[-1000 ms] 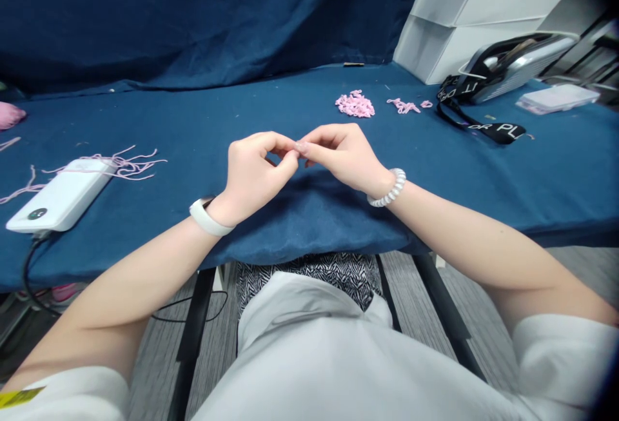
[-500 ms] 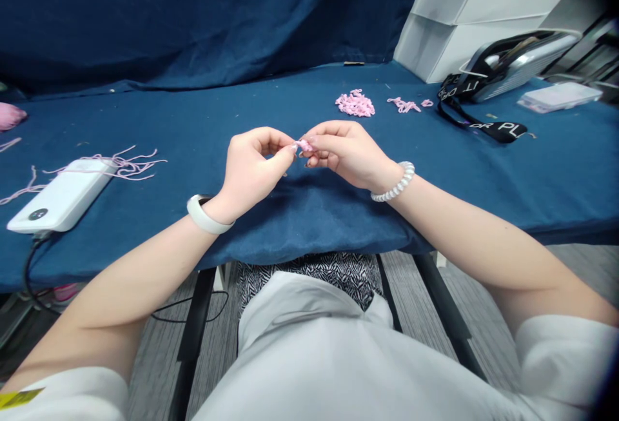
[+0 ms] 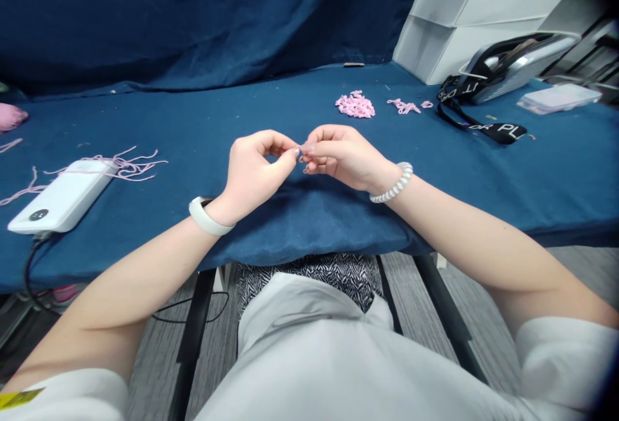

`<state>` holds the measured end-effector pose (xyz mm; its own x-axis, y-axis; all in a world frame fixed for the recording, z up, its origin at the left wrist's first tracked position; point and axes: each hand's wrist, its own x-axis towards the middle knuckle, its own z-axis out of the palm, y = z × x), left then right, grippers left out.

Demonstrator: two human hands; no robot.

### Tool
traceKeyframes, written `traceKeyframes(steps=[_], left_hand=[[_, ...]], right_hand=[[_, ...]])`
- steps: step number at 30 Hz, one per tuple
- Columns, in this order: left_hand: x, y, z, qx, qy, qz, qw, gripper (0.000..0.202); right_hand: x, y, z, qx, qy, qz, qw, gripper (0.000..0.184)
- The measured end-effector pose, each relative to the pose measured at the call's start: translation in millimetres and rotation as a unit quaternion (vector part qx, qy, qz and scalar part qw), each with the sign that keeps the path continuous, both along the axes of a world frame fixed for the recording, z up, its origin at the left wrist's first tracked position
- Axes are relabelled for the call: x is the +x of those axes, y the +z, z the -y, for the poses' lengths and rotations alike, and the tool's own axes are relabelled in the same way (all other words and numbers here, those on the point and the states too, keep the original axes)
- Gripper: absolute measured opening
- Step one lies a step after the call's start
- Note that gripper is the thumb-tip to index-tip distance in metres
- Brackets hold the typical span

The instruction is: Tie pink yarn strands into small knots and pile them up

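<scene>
Above the near part of the blue cloth, my left hand (image 3: 261, 164) and my right hand (image 3: 341, 155) meet fingertip to fingertip. Both are closed in a pinch on a small piece of pink yarn (image 3: 302, 147), most of it hidden by the fingers. Farther back lies a heap of small pink yarn loops (image 3: 355, 105), with a smaller group of loops (image 3: 403, 106) to its right. On the left, loose pink yarn strands (image 3: 133, 166) are draped over a white power bank (image 3: 65, 195).
A blue cloth (image 3: 232, 108) covers the table. White boxes (image 3: 449, 28) stand at the back right, near a silver and black case (image 3: 517, 63) with a lettered black strap (image 3: 500, 131). Beside them lies a clear plastic box (image 3: 558, 97). A pink ball (image 3: 10, 117) sits at the far left edge.
The fingertips of my two hands have come closer together, and less of the pink yarn shows between them. The things on the table have stayed in place.
</scene>
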<state>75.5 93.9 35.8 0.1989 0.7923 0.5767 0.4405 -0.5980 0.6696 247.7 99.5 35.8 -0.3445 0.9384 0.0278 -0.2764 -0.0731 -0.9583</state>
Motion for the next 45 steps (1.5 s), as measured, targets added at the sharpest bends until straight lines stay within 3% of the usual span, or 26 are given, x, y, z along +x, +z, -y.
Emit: traceKeyframes(steps=[9,17,21,25,29,45], left_hand=[[2,2.6,0,-0.100,-0.033,0.069,0.992,0.012],[-3,-0.9,-6,-0.119,-0.057,0.107,0.985,0.010],[-5,-2.4,-8,-0.070,-0.040,0.099,0.992,0.014],[-4,-2.0,-3,0.038,-0.003,0.016,0.999,0.011],[-2,-1.3,1,0.095,0.014,-0.040,0.995,0.008],[-1,-1.6,2,0.104,0.040,-0.084,0.990,0.010]], right_hand=[[3,0.6,-1,-0.018,0.006,-0.027,0.999,0.009],[4,1.6,-1,-0.052,0.035,-0.047,0.997,0.014],[6,2.3,-1,-0.071,0.041,-0.057,0.995,0.015],[5,4.1,0,-0.085,0.038,-0.061,0.994,0.011],[4,5.1,0,-0.091,0.047,-0.063,0.993,0.011],[4,2.1,0,-0.081,0.069,-0.063,0.992,0.009]])
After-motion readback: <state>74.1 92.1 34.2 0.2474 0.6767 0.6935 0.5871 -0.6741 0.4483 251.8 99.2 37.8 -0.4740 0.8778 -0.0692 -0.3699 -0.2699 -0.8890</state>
